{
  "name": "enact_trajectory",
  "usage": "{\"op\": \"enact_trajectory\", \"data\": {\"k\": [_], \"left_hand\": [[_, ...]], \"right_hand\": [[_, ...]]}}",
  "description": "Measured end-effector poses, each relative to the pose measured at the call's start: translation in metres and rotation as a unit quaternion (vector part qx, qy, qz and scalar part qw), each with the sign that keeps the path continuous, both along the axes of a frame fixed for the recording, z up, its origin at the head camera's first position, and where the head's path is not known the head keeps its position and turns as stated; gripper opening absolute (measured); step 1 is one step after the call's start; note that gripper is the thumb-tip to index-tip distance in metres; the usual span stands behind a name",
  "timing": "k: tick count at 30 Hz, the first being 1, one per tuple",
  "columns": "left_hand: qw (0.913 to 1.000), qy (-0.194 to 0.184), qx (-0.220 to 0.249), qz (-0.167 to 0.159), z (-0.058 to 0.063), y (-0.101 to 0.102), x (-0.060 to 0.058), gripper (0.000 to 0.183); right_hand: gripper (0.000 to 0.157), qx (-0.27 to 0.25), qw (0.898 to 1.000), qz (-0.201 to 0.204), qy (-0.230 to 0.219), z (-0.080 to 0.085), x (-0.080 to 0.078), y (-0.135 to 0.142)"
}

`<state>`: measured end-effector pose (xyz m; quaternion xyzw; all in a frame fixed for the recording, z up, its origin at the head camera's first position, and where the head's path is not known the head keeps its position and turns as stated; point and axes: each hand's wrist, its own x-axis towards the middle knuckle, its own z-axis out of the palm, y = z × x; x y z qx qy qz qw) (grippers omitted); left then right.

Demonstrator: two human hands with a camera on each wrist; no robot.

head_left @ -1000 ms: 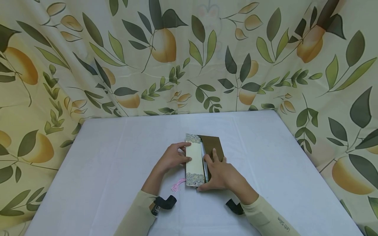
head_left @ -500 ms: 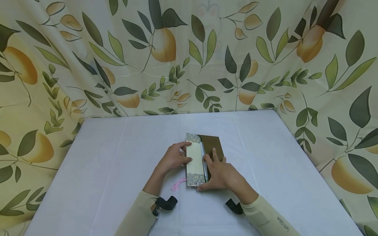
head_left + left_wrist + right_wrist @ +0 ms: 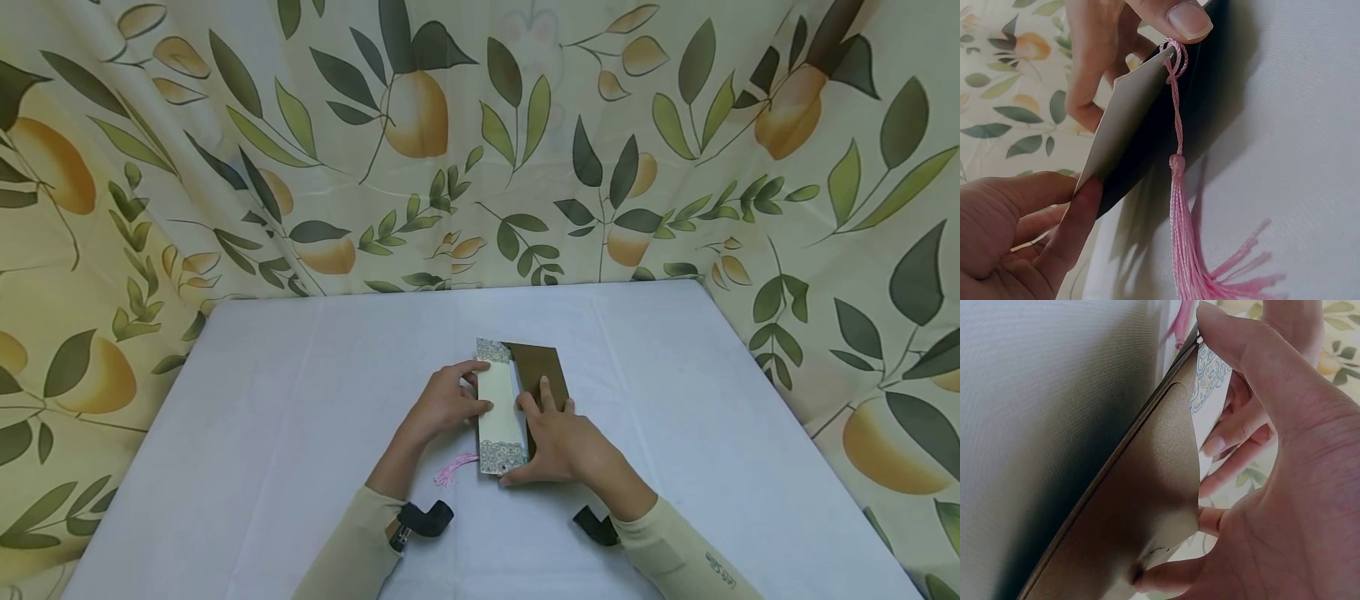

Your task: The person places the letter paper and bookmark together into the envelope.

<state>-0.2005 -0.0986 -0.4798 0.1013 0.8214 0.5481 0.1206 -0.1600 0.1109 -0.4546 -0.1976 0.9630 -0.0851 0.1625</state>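
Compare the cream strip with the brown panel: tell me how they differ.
The cream strip has patterned bands at both ends; the brown panel shows no pattern. In the head view, the cream strip lies left of the brown panel. The left hand pinches the cream strip's edge, while the right hand touches the brown panel. Both are thin.

Head view: the brown cover [image 3: 536, 367], centre, is partly hidden by the right hand [image 3: 561, 442]; the sleeve print [image 3: 720, 570], lower right, is too small to be read. Left wrist view: the pink tassel [image 3: 1180, 231] is cut off by the lower edge.
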Motion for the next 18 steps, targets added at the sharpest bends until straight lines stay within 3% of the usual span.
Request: {"op": "enact_trajectory", "data": {"k": [11, 18], "left_hand": [[0.9996, 0.017, -0.023, 0.008, -0.0024, 0.0045, -0.0001, 0.063], [0.996, 0.039, -0.075, 0.029, -0.0017, 0.0083, 0.0012, 0.061]], "right_hand": [[0.118, 0.006, 1.0, 0.001, 0.003, -0.0006, 0.0005, 0.0003], [0.115, -0.003, 1.0, 0.005, -0.006, 0.002, 0.0025, 0.0]]}}
